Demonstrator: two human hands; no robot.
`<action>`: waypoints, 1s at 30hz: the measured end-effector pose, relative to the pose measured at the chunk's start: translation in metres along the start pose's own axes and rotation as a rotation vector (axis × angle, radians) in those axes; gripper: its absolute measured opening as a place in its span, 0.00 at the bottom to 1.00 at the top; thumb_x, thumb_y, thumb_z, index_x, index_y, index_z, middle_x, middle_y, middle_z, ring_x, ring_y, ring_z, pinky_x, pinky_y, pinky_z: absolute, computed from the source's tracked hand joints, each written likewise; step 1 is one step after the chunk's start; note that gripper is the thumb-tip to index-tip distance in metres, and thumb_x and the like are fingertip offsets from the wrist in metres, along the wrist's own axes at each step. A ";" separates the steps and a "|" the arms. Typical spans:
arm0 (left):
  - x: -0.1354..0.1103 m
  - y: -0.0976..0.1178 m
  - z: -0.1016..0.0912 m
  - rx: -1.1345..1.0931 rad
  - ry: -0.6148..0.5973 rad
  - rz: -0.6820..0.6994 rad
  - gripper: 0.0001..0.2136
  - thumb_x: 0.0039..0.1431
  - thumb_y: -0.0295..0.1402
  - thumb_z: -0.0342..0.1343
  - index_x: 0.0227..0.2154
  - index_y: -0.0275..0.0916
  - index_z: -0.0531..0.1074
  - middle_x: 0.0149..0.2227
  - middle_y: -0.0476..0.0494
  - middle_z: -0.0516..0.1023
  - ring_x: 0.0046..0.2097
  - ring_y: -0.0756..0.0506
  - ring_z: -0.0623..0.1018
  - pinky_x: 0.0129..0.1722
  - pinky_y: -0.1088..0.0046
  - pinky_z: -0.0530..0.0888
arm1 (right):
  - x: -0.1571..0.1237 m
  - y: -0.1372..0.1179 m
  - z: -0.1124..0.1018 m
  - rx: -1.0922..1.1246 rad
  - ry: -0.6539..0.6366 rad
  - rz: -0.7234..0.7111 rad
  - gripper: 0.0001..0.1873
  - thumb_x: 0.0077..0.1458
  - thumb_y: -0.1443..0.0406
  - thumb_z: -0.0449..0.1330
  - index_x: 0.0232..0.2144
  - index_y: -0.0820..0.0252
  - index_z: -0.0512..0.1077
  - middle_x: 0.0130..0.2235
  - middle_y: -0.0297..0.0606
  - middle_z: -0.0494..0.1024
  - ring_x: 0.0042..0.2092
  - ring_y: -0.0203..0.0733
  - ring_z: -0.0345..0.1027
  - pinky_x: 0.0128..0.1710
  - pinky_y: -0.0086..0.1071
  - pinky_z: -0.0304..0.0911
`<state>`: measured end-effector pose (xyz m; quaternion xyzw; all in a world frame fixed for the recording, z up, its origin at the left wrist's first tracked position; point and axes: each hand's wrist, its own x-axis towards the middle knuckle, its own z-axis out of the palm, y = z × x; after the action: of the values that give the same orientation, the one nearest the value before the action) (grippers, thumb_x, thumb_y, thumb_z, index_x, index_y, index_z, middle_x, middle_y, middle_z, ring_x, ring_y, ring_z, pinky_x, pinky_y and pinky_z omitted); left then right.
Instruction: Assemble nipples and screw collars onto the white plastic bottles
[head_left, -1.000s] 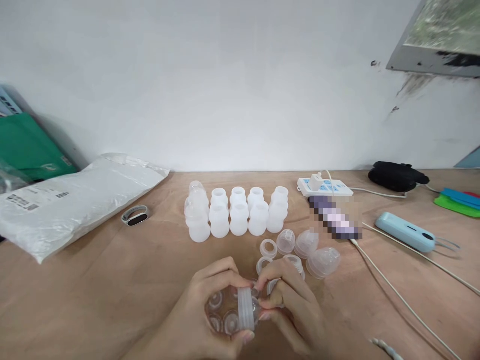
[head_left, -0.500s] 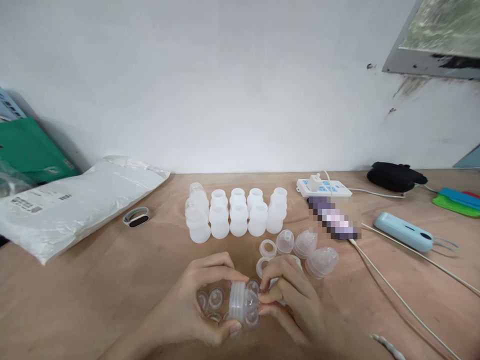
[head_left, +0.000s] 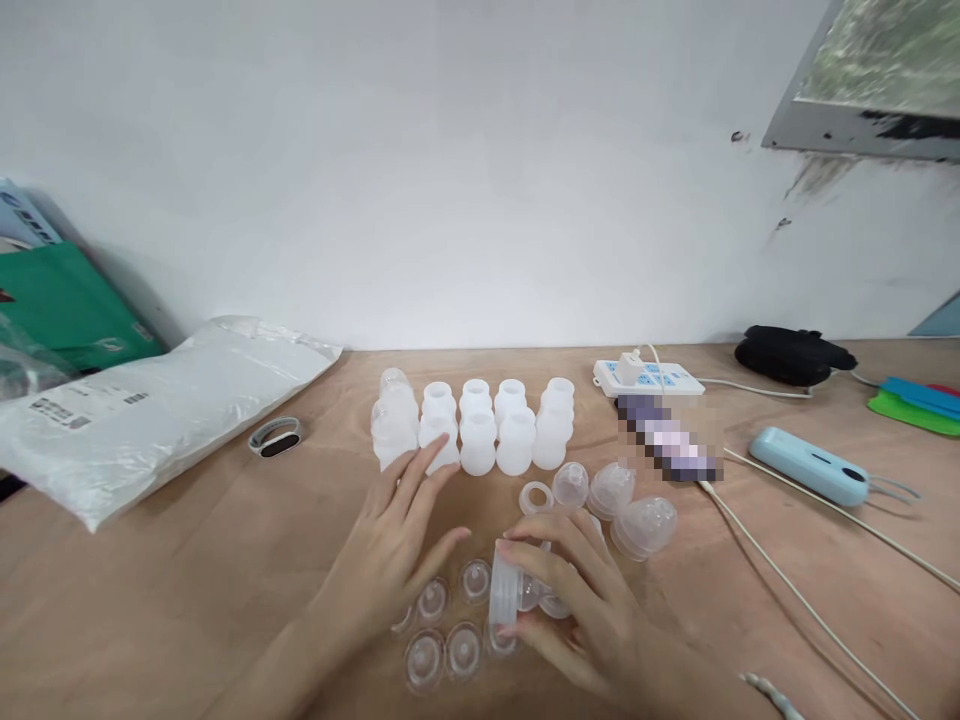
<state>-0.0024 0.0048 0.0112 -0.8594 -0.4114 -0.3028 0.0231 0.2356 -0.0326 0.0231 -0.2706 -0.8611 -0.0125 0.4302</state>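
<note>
My right hand (head_left: 589, 595) grips a translucent screw ring (head_left: 504, 588) with a clear bottle nipple (head_left: 528, 592) sticking out of its right side; the ring is tipped on edge. Fingers stretched and apart, my left hand (head_left: 394, 535) reaches toward small white baby bottles (head_left: 477, 445) standing in two rows. Its fingertips overlap a front bottle (head_left: 439, 432); whether they touch it I cannot tell. Several loose clear nipples (head_left: 464, 650) lie on the table below and between my hands. A loose ring (head_left: 536, 498) and several clear dome caps (head_left: 646, 525) are beyond my right hand, which partly hides more parts.
A white plastic parcel (head_left: 172, 400) and a fitness band (head_left: 275, 438) lie left on the wooden table (head_left: 187, 590). On the right are a power strip (head_left: 649, 377), a blurred phone (head_left: 666, 438), cables, a light-blue device (head_left: 810, 466) and a black pouch (head_left: 793, 354). A wall stands behind.
My left hand has let go of the ring and moved up and forward to the white bottles, opening its fingers. My right hand now holds the ring with the nipple alone, slightly further right.
</note>
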 end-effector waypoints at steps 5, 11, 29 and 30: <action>0.003 -0.012 0.006 0.391 0.031 0.070 0.16 0.70 0.33 0.49 0.57 0.33 0.66 0.69 0.24 0.58 0.64 0.25 0.64 0.55 0.43 0.71 | 0.003 -0.002 -0.002 0.004 -0.011 -0.020 0.12 0.69 0.64 0.52 0.49 0.66 0.69 0.43 0.47 0.77 0.42 0.46 0.72 0.43 0.39 0.68; 0.002 -0.011 0.003 0.279 0.106 0.091 0.13 0.69 0.25 0.49 0.55 0.36 0.65 0.60 0.29 0.69 0.60 0.31 0.70 0.54 0.49 0.74 | 0.002 -0.002 -0.002 -0.008 0.001 -0.012 0.12 0.69 0.63 0.53 0.49 0.64 0.69 0.42 0.46 0.77 0.41 0.46 0.72 0.42 0.39 0.69; 0.000 -0.020 0.012 0.089 -0.213 0.190 0.28 0.62 0.16 0.45 0.64 0.38 0.60 0.65 0.33 0.68 0.68 0.36 0.64 0.61 0.49 0.70 | -0.001 0.001 0.001 0.028 0.004 -0.008 0.14 0.68 0.62 0.55 0.50 0.66 0.68 0.43 0.46 0.76 0.44 0.47 0.71 0.44 0.40 0.67; 0.000 -0.020 0.011 0.069 -0.204 0.195 0.26 0.62 0.16 0.45 0.62 0.39 0.63 0.62 0.34 0.71 0.66 0.36 0.66 0.61 0.49 0.71 | -0.001 0.001 0.001 0.032 0.007 -0.008 0.14 0.68 0.62 0.55 0.51 0.65 0.67 0.43 0.46 0.76 0.43 0.46 0.71 0.44 0.40 0.67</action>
<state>-0.0111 0.0208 -0.0022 -0.9202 -0.3365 -0.1960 0.0401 0.2359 -0.0318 0.0218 -0.2604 -0.8606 -0.0014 0.4376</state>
